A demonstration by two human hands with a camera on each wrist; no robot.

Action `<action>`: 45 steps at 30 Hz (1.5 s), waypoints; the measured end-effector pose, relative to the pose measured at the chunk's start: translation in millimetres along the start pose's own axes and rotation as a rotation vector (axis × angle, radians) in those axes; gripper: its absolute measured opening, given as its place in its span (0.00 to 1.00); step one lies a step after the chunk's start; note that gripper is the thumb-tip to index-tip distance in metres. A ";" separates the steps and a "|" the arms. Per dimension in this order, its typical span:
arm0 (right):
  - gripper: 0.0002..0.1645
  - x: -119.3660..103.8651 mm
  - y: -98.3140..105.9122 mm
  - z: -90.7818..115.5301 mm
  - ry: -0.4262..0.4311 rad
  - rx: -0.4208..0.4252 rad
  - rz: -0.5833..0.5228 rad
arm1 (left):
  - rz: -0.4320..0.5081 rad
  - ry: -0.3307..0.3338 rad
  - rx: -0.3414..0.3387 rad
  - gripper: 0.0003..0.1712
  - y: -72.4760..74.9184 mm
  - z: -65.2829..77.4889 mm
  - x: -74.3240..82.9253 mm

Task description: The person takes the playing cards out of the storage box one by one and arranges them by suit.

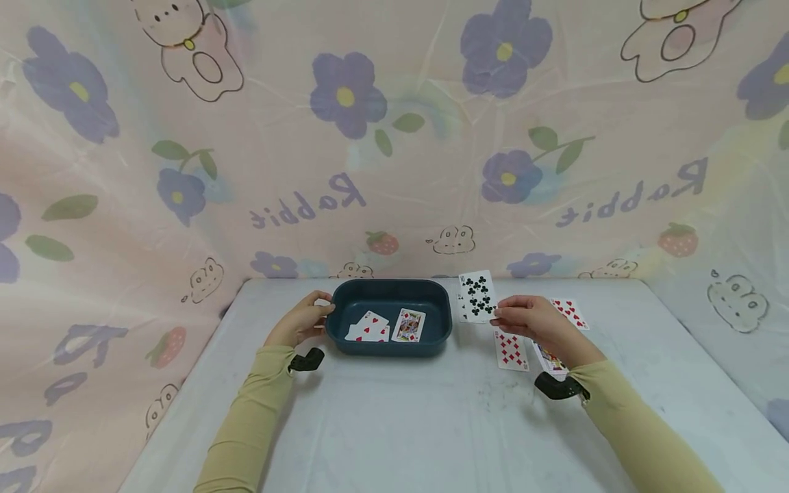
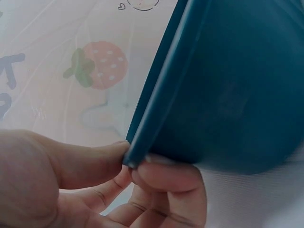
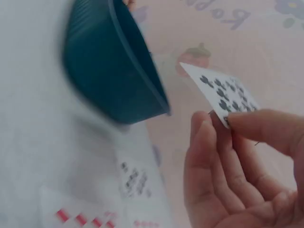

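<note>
A dark blue rectangular basin (image 1: 385, 348) stands at the back middle, with two white heart cards (image 1: 367, 333) and a face card (image 1: 409, 325) lying inside. At its left end my left hand (image 1: 302, 320) pinches the rim between thumb and fingers. Just right of the basin, my right hand (image 1: 536, 320) pinches a clubs playing card (image 1: 477, 294) by its lower right corner, thumb on the printed face. The card is raised and tilted, close to the basin's right wall (image 3: 102, 61). Below it lies another black-suited card (image 3: 135, 178), mostly hidden in the head view.
Around the right hand lie a diamonds card (image 1: 511, 350), a face card (image 1: 550, 359) partly under the wrist, and a hearts card (image 1: 570, 313). A white cloth covers the table (image 1: 394, 424). A patterned curtain (image 1: 394, 157) rises behind its back edge.
</note>
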State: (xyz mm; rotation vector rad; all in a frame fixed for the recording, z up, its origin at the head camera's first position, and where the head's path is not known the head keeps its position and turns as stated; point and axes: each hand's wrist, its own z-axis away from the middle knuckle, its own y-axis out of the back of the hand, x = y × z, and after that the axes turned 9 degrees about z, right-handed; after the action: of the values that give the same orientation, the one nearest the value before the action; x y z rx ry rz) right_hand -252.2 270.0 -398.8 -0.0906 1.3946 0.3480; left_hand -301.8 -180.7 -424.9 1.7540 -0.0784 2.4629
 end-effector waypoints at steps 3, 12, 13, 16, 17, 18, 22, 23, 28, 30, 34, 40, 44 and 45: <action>0.12 10.3 3.2 4.9 -0.044 0.007 -0.027 | -0.003 0.000 -0.002 0.19 -0.2 1.5 1.6; 0.21 34.4 3.5 11.8 -0.119 -0.029 -0.093 | 0.003 0.006 -0.001 0.17 1.1 -0.6 0.5; 0.22 36.0 3.2 12.3 -0.127 -0.031 -0.090 | 0.003 0.008 0.002 0.17 1.1 -0.7 0.5; 0.22 41.3 0.7 13.8 -0.158 -0.035 -0.092 | 0.001 0.018 0.012 0.17 1.3 -0.8 0.5; 0.22 43.1 -0.3 14.2 -0.162 -0.044 -0.093 | -0.001 0.020 0.014 0.17 1.3 -0.7 0.5; 0.22 44.9 -1.7 14.5 -0.167 -0.045 -0.094 | -0.001 0.021 0.017 0.17 1.3 -0.7 0.5; 0.22 51.5 -7.3 14.4 -0.181 -0.039 -0.128 | -0.004 0.015 0.019 0.17 1.3 -1.3 -0.2; 0.23 52.8 -8.6 14.2 -0.185 -0.031 -0.137 | 0.000 0.015 0.021 0.17 1.1 -1.6 -0.3; 0.25 55.6 -13.8 14.2 -0.196 0.004 -0.186 | 0.001 0.017 0.018 0.17 0.7 -3.4 -1.4; 0.25 55.0 -15.3 15.3 -0.195 0.009 -0.190 | 0.001 0.020 0.024 0.16 0.5 -3.4 -1.3; 0.24 54.5 -17.3 17.8 -0.207 0.019 -0.183 | -0.005 0.010 0.017 0.17 0.3 -1.7 -0.7; 0.23 51.1 -19.0 22.6 -0.189 -0.020 -0.151 | 0.001 0.009 0.014 0.16 -0.5 -0.6 0.2; 0.21 48.9 -19.3 26.0 -0.182 -0.035 -0.122 | 0.004 0.009 0.012 0.16 -0.2 -1.1 0.0; 0.21 48.3 -19.6 26.9 -0.182 -0.036 -0.117 | 0.003 0.009 0.009 0.17 -0.2 -0.9 0.0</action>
State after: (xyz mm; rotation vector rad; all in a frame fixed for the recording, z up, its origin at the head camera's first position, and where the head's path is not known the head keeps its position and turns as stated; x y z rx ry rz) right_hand -214.5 267.6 -443.7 -0.1654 1.1973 0.2763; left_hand -302.6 -180.3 -425.2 1.7478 -0.0691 2.4765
